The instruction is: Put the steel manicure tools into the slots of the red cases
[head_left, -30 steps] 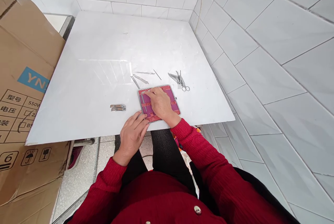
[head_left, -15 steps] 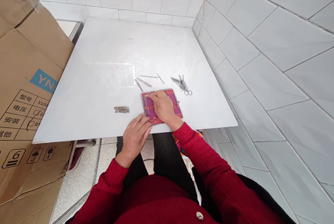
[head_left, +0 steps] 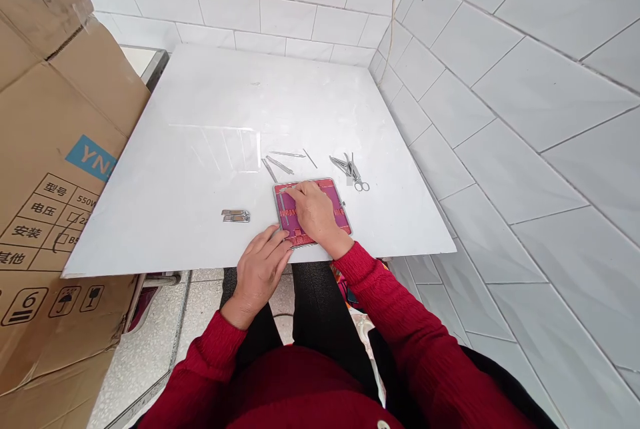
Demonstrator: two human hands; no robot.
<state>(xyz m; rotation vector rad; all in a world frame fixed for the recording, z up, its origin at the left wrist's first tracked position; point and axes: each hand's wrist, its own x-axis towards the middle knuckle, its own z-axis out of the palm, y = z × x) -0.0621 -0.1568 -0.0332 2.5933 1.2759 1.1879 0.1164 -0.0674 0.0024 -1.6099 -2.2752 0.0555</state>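
Note:
An open manicure case [head_left: 327, 186] with a grey rim and a pink and purple lining lies near the table's front edge. Red elastic loops [head_left: 341, 213] run across its middle. One slim metal tool [head_left: 282, 201] lies along the case's left side. Over the case is my right hand [head_left: 317, 212], its fingers drawn together at the upper left corner; what they pinch there is too small to make out. My left hand [head_left: 260, 266] rests with fingers stretched out, their tips touching the case's lower left corner.
Two nail clippers [head_left: 235, 216] lie left of the case. Behind it are several thin metal tools [head_left: 280, 164]. Small scissors [head_left: 361, 186] and plier-like clippers [head_left: 345, 166] are grouped to the right. A cardboard box [head_left: 45, 149] stands along the left, tiled walls behind and right.
The view has shifted slightly, so the table and its things appear a little lower. Both hands keep nearly the same places on the case, the right fingers still at its upper left.

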